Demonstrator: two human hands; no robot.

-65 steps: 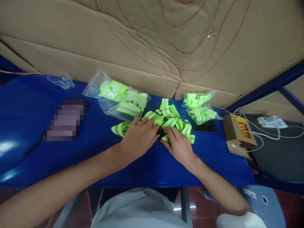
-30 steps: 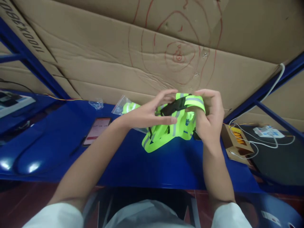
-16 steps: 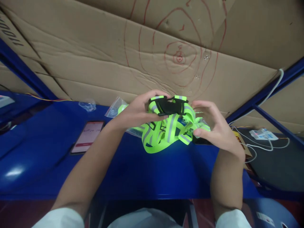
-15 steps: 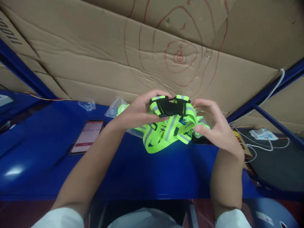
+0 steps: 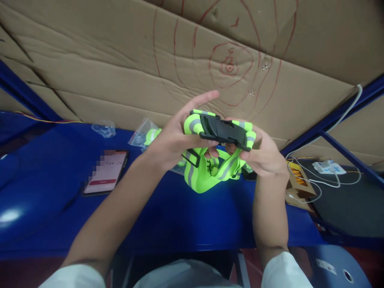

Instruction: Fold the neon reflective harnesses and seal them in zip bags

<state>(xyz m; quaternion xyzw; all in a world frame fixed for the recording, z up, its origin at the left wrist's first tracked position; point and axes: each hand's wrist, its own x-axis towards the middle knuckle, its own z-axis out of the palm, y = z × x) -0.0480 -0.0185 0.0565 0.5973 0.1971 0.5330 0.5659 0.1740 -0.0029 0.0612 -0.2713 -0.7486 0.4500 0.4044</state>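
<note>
A neon yellow-green reflective strap (image 5: 196, 182) with grey stripes hangs in loops between my hands. Its black plastic side-release buckle (image 5: 226, 131) faces me, the two halves joined. My left hand (image 5: 175, 138) grips the buckle's left end, thumb along the lower edge and index finger stretched up and away. At the other end my right hand (image 5: 264, 154) holds the buckle and the webbing, its fingers partly hidden behind them. A black slider (image 5: 192, 158) sits on the strap below my left thumb.
A phone (image 5: 105, 172) lies on the blue table (image 5: 180, 224) at left. Behind my left hand is a clear plastic bag (image 5: 142, 132) with neon material. Another crumpled bag (image 5: 104, 129), a small open carton (image 5: 300, 180) and white cables (image 5: 330, 184) lie around. A cardboard panel (image 5: 120, 72) stands behind.
My right hand has moved left and closed on the buckle's right end. The buckle has come a little nearer and tilted, and my left index finger has lifted off it.
</note>
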